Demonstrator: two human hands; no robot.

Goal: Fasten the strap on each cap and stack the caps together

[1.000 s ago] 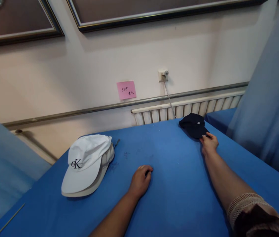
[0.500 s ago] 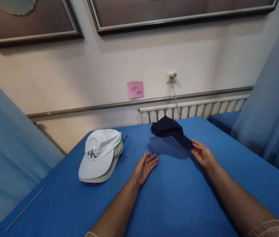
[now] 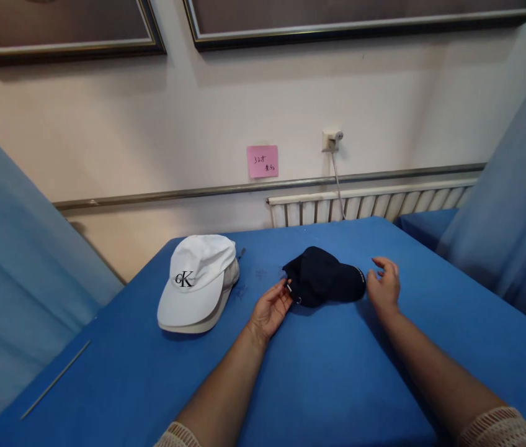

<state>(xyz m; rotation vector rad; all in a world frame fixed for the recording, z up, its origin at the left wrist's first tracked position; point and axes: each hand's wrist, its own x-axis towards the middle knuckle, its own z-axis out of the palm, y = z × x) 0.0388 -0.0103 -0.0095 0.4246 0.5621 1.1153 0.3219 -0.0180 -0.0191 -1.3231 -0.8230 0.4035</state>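
Observation:
A dark navy cap (image 3: 322, 284) lies on the blue table (image 3: 337, 372), its brim pointing right. My left hand (image 3: 271, 309) touches the back of the cap, fingers curled at its strap and small metal buckle. My right hand (image 3: 384, 286) hovers just right of the brim with fingers loosely apart, holding nothing. A stack of white caps (image 3: 198, 283) with a black logo on the top one rests to the left, apart from both hands.
A wall with a pink sticky note (image 3: 262, 161), a socket with a cable (image 3: 332, 141) and a radiator (image 3: 365, 203) runs behind the table. Blue curtains hang at the left (image 3: 16, 261) and right (image 3: 518, 205). Picture frames are on the wall above.
The navy cap, held up by its brim in my right hand, now lies on the table. My right hand has let go; my left hand has moved up to the cap's back.

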